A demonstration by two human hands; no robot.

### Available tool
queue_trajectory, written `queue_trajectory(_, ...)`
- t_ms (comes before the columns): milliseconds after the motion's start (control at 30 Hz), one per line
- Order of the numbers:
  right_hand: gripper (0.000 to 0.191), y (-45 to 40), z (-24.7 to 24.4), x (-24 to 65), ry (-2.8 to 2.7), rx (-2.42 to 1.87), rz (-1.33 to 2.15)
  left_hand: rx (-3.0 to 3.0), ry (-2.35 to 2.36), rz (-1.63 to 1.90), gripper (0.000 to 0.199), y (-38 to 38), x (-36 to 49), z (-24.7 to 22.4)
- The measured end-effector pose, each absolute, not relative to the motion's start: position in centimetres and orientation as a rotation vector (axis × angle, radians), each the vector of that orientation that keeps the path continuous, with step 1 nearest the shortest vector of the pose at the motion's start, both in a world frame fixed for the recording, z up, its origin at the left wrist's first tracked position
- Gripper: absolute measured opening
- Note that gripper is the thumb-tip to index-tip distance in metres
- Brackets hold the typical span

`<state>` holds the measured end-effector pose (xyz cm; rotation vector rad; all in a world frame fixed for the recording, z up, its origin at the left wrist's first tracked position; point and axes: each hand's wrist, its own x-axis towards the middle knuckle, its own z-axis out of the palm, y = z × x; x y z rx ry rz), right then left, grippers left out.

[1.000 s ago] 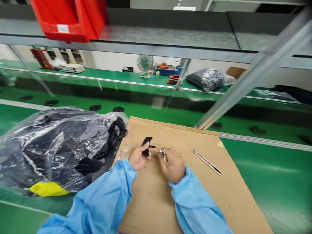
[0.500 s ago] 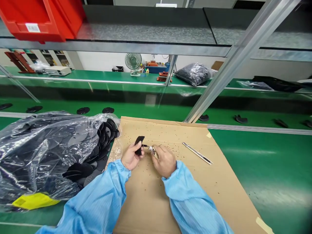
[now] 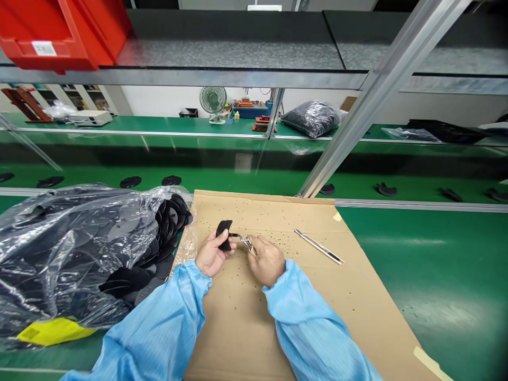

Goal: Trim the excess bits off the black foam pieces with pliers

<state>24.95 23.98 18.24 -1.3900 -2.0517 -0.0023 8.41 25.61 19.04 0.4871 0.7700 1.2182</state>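
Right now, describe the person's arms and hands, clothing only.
The left sleeve and right sleeve match: loose, wrinkled, light-blue fabric, gathered at the ends, no visible markings. The left grip and right grip wear no gloves.

Bag point(image 3: 79, 243) blocks left; room over cardboard point(image 3: 238, 323)

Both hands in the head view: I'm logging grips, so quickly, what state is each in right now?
Left hand: closed, pinching a curved black piece.
Right hand: closed around a small metal hand tool.
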Motion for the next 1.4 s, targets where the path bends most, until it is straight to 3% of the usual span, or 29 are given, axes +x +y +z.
queue_trajectory(200, 0.018, 24.5, 18.2, 25.2, -1.891, -1.298, 0.178, 0.544, 0.739, 1.321, 0.050, 25.9, 8.3, 18.8)
queue_trajectory(700, 0.013, 23.9, 18.8, 24.6, -1.986, -1.267, 0.261, 0.468, 0.775, 1.236, 0.040, 26.2, 7.7, 19.3)
queue_trajectory(967, 0.022, 23.3, 18.7, 24.0, -2.205, -1.241, 0.273, 0.409, 0.673, 1.056, 0.021, 25.9, 7.5, 19.9)
queue_trajectory(1400, 0.021, 22.9, 19.6, 23.9, -2.343, -1.342, 0.320, 0.486, 0.724, 0.995, 0.020, 25.7, 7.6, 20.2)
